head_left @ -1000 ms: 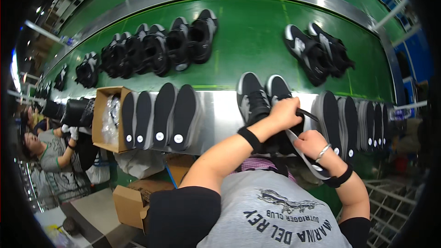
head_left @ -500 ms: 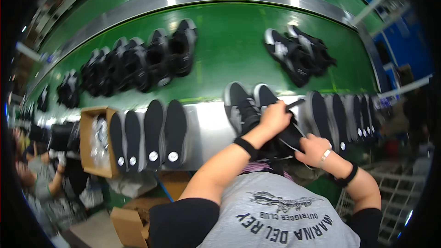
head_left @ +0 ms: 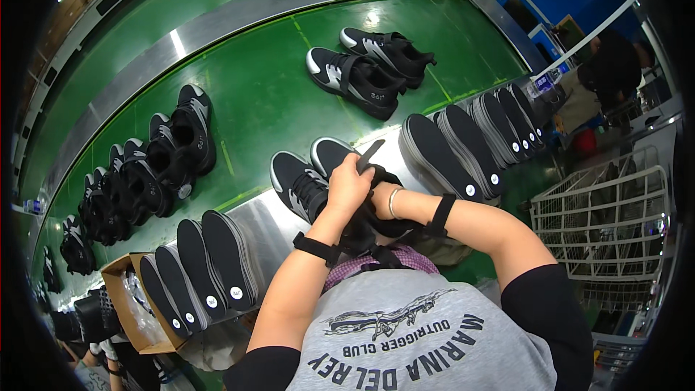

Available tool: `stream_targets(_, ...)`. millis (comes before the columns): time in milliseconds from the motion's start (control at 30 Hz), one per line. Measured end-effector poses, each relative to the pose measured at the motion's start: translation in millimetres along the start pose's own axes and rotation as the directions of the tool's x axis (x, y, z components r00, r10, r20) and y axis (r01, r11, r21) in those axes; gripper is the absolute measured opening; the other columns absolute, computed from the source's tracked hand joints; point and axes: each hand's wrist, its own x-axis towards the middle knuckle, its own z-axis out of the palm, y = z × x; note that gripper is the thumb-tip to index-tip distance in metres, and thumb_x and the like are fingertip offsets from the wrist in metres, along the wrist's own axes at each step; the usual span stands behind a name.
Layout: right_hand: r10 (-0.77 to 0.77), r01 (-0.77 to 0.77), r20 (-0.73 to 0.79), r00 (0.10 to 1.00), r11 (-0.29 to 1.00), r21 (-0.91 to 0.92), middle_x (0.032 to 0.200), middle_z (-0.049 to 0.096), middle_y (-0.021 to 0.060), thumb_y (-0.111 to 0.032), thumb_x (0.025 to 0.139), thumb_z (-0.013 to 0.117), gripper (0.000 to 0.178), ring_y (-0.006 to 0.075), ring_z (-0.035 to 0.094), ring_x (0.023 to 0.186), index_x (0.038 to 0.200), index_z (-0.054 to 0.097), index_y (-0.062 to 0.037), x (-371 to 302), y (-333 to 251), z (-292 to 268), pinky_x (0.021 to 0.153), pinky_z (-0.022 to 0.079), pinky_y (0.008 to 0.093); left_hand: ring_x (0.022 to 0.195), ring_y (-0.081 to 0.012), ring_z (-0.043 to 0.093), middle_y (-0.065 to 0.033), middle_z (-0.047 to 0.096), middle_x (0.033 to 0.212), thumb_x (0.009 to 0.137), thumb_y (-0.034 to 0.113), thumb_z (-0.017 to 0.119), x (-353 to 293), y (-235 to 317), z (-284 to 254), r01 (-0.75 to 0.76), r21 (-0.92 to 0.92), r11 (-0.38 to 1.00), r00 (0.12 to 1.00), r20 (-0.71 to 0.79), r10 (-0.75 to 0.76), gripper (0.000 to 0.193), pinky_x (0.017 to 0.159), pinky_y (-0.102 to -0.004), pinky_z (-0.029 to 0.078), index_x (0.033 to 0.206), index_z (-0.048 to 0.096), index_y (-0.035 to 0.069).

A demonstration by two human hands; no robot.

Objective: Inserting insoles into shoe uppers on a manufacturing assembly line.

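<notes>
My left hand is closed around a black insole, whose tip sticks up above my fingers. It sits over a black shoe with a white sole on the metal ledge. My right hand, with a bracelet at the wrist, presses against the same shoe from the right and is mostly hidden behind my left hand. The matching second shoe lies just left of it on the ledge. Both wrists wear black straps.
Rows of black insoles stand on the ledge at left and right. A shoe pair and a row of black shoes lie on the green belt. There is a cardboard box at lower left, a white wire basket at right, and a person at upper right.
My right hand has come up from below to meet my left hand at the shoe. The insole now pokes up between them. The shoe pair on the belt has shifted left.
</notes>
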Motion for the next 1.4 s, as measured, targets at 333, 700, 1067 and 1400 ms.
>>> stream_targets(333, 0.114, -0.117, -0.074, 0.991, 0.993, -0.031, 0.092, 0.062, 0.0128, -0.017, 0.075, 0.049, 0.023, 0.0245, 0.059, 0.088, 0.089, 0.064, -0.006, 4.5, 1.1, 5.3, 0.073, 0.047, 0.0328, 0.075, -0.0357, 0.058, -0.0215, 0.059, 0.076, 0.068, 0.018, 0.062, 7.7, 4.4, 3.4, -0.067, 0.042, 0.997, 0.997, -0.044, 0.069, 0.034, 0.068, -0.0393, 0.045, 0.094, 0.052, -0.003)
stream_targets(700, -0.112, 0.134, 0.202, 0.973, 0.986, -0.103, 0.09, 0.061, 0.0153, -0.021, 0.071, 0.052, 0.034, 0.0265, 0.059, 0.089, 0.1, 0.058, -0.0047, -42.8, 13.1, -21.0, 0.074, 0.045, 0.0354, 0.069, -0.014, 0.055, -0.008, 0.058, 0.078, 0.073, 0.008, 0.058, 26.6, -20.6, 12.3, 0.086, -0.154, 0.984, 0.991, 0.111, -0.069, 0.023, 0.063, -0.0247, 0.043, 0.092, 0.053, -0.004)
stream_targets(1067, -0.094, 0.112, 0.331, 0.939, 0.993, -0.037, 0.104, 0.056, 0.0206, -0.037, 0.072, 0.05, 0.066, 0.03, 0.052, 0.101, 0.124, 0.036, 0.0002, -47.5, 25.3, -5.5, 0.096, 0.023, 0.0449, 0.067, -0.0134, 0.053, -0.0051, 0.056, 0.076, 0.071, 0.008, 0.057, 26.3, 6.6, -7.1, 0.395, -0.467, 0.791, 0.893, 0.399, -0.211, 0.019, 0.06, -0.0244, 0.043, 0.088, 0.053, 0.001)
stream_targets(1400, -0.115, 0.116, -0.089, 0.989, 0.993, 0.009, 0.086, 0.06, 0.0127, -0.03, 0.074, 0.051, 0.035, 0.0264, 0.056, 0.085, 0.096, 0.056, -0.003, -67.2, 20.9, -0.1, 0.087, 0.031, 0.0413, 0.085, -0.0209, 0.055, -0.0124, 0.056, 0.088, 0.071, 0.013, 0.06, -2.8, 8.2, -11.6, -0.152, -0.15, 0.977, 0.987, 0.023, 0.157, 0.031, 0.075, -0.0301, 0.042, 0.097, 0.051, -0.001)
